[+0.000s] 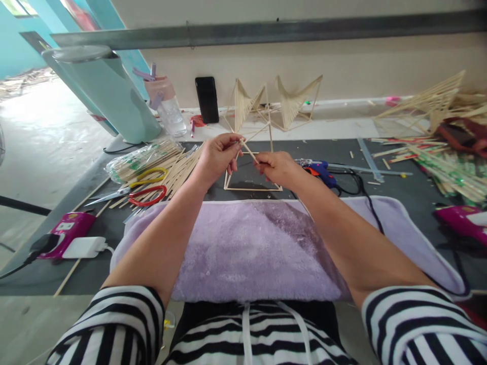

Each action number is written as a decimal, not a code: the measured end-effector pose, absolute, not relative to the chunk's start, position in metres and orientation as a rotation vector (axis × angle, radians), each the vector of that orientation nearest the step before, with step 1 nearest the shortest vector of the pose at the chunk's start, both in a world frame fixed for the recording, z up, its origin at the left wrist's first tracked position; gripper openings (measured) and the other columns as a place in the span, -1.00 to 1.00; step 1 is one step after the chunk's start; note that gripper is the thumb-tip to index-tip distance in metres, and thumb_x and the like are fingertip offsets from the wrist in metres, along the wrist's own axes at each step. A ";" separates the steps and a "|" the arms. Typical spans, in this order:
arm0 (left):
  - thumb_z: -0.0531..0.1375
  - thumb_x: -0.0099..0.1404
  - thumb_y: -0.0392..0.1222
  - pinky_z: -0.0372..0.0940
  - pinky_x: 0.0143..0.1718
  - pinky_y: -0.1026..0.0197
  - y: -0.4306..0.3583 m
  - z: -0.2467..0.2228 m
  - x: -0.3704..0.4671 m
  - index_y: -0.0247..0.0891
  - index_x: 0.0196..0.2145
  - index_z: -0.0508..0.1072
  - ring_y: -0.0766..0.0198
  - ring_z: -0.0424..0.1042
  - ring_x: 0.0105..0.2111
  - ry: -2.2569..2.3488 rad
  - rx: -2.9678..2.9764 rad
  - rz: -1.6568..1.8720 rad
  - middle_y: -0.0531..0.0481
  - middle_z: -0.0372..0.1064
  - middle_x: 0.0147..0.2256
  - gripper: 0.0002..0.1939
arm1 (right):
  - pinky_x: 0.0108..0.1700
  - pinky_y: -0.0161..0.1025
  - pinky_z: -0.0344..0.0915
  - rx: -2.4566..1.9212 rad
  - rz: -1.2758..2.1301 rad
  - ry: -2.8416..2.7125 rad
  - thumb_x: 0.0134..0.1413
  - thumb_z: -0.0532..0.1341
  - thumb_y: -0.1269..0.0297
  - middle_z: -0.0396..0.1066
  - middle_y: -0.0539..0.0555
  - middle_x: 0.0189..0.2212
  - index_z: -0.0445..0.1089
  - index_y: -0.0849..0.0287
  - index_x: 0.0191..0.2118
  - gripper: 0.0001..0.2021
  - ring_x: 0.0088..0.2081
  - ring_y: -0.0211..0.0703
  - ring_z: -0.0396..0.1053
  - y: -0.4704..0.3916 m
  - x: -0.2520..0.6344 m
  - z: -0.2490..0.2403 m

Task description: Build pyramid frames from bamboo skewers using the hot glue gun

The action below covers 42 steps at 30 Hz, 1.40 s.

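Observation:
A thin wooden stick slants between my two hands, above an open frame of sticks on the dark table. My left hand pinches its upper end, close to a joint of the frame. With closed fingers, my right hand grips the lower end of the same stick. The frame has a square base and slanted sticks rising from it; my hands hide part of it. A blue glue gun lies just right of my right hand.
Scissors and loose sticks lie at left, near a bottle. A phone and finished stick models stand by the wall. A purple towel covers the front edge. Power strips sit at both sides.

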<state>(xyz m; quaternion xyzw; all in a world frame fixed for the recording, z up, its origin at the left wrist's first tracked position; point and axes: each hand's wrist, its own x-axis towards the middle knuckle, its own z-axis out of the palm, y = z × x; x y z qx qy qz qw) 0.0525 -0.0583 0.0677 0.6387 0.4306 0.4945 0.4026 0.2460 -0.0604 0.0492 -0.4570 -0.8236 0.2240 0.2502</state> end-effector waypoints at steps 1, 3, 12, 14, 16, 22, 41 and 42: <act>0.11 0.26 -0.35 0.12 -0.75 0.45 -0.059 0.068 0.053 -0.23 -0.21 0.44 0.53 0.27 -0.75 1.088 1.616 1.248 0.11 0.40 -0.48 -0.83 | -0.41 -0.35 0.20 -1.235 0.577 -2.262 0.12 0.07 0.34 0.37 -0.03 -0.53 0.38 0.17 -0.38 -0.84 -0.56 -0.34 0.29 -0.060 0.246 0.048; 0.11 0.26 -0.35 0.13 -0.75 0.45 -0.060 0.069 0.053 -0.24 -0.21 0.44 0.52 0.28 -0.74 1.093 1.622 1.246 0.10 0.41 -0.48 -0.83 | -0.40 -0.35 0.19 -1.229 0.539 -2.277 0.12 0.07 0.34 0.38 -0.04 -0.53 0.38 0.17 -0.39 -0.84 -0.55 -0.34 0.29 -0.059 0.246 0.047; 0.12 0.27 -0.34 0.14 -0.75 0.45 -0.059 0.069 0.053 -0.25 -0.21 0.43 0.52 0.29 -0.74 1.094 1.627 1.238 0.11 0.39 -0.48 -0.85 | -0.43 -0.36 0.17 -1.252 0.546 -2.261 0.13 0.07 0.34 0.38 -0.05 -0.53 0.37 0.17 -0.38 -0.85 -0.58 -0.34 0.30 -0.060 0.246 0.050; 0.12 0.26 -0.35 0.15 -0.75 0.44 -0.059 0.069 0.054 -0.26 -0.21 0.43 0.52 0.29 -0.74 1.095 1.628 1.237 0.11 0.38 -0.48 -0.85 | -0.43 -0.36 0.18 -1.244 0.558 -2.253 0.13 0.07 0.33 0.39 -0.05 -0.53 0.36 0.17 -0.38 -0.85 -0.59 -0.34 0.31 -0.060 0.246 0.050; 0.11 0.26 -0.36 0.17 -0.75 0.44 -0.059 0.069 0.054 -0.25 -0.21 0.42 0.51 0.30 -0.74 1.096 1.620 1.233 0.11 0.38 -0.49 -0.84 | -0.44 -0.36 0.19 -1.238 0.568 -2.246 0.12 0.07 0.33 0.39 -0.04 -0.54 0.36 0.17 -0.39 -0.85 -0.59 -0.34 0.31 -0.061 0.246 0.051; 0.11 0.26 -0.37 0.21 -0.73 0.45 -0.060 0.068 0.054 -0.24 -0.22 0.42 0.51 0.33 -0.72 1.055 1.611 1.223 0.12 0.37 -0.49 -0.84 | -0.52 -0.38 0.16 -1.275 0.612 -2.208 0.11 0.07 0.33 0.37 -0.04 -0.54 0.35 0.17 -0.38 -0.86 -0.63 -0.36 0.29 -0.062 0.245 0.051; 0.16 0.29 -0.23 0.10 -0.75 0.43 -0.064 0.062 0.070 -0.21 -0.21 0.42 0.52 0.26 -0.73 1.222 1.601 1.361 0.12 0.37 -0.53 -0.89 | -0.45 -0.33 0.24 -1.342 0.586 -2.208 0.06 0.04 0.39 0.42 0.00 -0.53 0.45 0.20 -0.25 -0.76 -0.61 -0.29 0.32 -0.061 0.245 0.052; 0.15 0.30 -0.22 0.09 -0.75 0.42 -0.065 0.061 0.071 -0.20 -0.19 0.42 0.52 0.25 -0.73 1.237 1.603 1.368 0.12 0.37 -0.53 -0.88 | -0.47 -0.34 0.23 -1.350 0.593 -2.206 0.06 0.04 0.40 0.42 0.01 -0.52 0.45 0.21 -0.24 -0.75 -0.61 -0.29 0.31 -0.061 0.245 0.052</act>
